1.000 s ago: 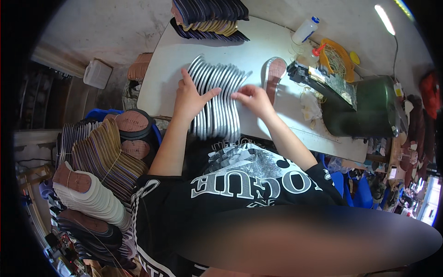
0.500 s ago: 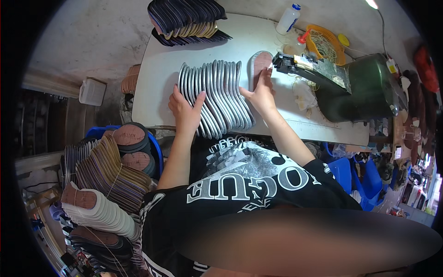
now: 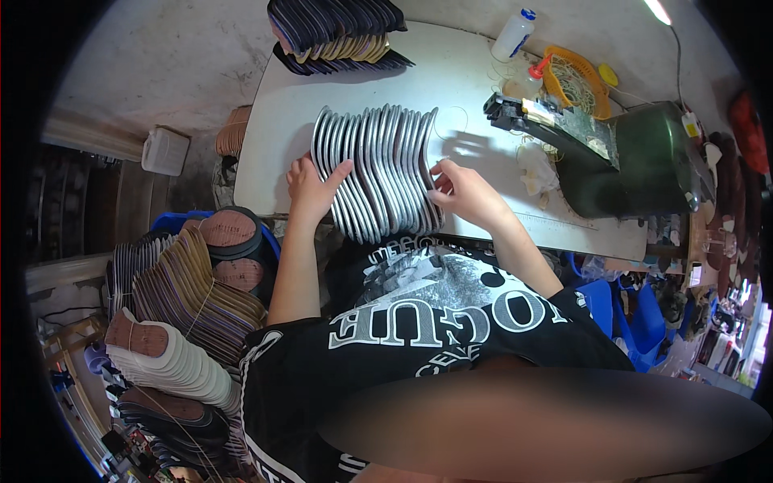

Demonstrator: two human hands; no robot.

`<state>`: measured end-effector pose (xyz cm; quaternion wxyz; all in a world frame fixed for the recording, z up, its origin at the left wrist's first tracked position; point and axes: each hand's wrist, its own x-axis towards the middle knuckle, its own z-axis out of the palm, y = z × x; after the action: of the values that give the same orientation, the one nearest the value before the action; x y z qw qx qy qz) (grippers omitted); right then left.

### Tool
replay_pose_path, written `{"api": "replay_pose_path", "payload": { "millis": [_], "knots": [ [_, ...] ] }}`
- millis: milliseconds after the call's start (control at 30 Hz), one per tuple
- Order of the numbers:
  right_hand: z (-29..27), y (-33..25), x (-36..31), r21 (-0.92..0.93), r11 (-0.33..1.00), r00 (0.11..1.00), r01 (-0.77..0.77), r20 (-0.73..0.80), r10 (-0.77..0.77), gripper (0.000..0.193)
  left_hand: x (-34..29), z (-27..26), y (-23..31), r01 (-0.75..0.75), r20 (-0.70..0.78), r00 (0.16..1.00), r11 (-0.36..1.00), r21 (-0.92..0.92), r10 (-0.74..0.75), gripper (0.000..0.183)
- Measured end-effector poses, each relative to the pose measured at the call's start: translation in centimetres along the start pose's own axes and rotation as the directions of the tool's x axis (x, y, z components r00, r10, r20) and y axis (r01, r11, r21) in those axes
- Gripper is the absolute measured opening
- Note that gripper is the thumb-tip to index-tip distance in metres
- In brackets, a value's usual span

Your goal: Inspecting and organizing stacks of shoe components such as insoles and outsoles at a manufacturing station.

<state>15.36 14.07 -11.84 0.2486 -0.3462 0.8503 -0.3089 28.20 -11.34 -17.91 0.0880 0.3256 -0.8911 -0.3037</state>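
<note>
A row of silver-edged shoe soles (image 3: pixel 377 169) stands on edge, pressed close together, at the front of the white table (image 3: pixel 274 133). At the row's left end, my left hand (image 3: pixel 316 189) has its fingers against the outer side and its thumb over the top edges. My right hand (image 3: pixel 467 193) closes at the other end, thumb and fingers bent on the edge of the last sole. That sole stands upright against the row. Part of its lower end is hidden by my hand.
A green machine (image 3: pixel 644 161) with a long arm (image 3: pixel 555 125) reaches over the table's right side. Behind are a white bottle (image 3: pixel 513 36), an orange basket (image 3: pixel 576 84) of string and a stack of dark soles (image 3: pixel 338 32). Tied sole bundles (image 3: pixel 173 362) crowd the lower left.
The sole that lay flat under my right hand beside the machine arm now stands at the row's right end. My right hand has moved nearer to me; my left hand shifted slightly.
</note>
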Motion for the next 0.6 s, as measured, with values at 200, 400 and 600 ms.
{"api": "replay_pose_path", "payload": {
  "millis": [200,400,600],
  "knots": [
    [3.9,1.6,4.4,0.443,0.895,0.959,-0.046,-0.231,0.164,0.063,-0.9,2.8,2.0,-0.059,-0.107,0.994,0.871,-0.487,0.008,0.080],
    [3.8,0.7,3.6,0.671,0.730,0.949,0.127,-0.296,0.107,0.069,-2.6,2.4,4.3,-0.170,-0.159,0.985,0.478,-0.862,0.064,0.089],
    [0.2,-2.8,0.4,0.525,0.711,0.858,0.468,-0.463,-0.223,0.064,-5.2,-2.2,7.5,-0.484,-0.430,0.865,0.207,-0.850,0.256,0.117]
  ]
}}
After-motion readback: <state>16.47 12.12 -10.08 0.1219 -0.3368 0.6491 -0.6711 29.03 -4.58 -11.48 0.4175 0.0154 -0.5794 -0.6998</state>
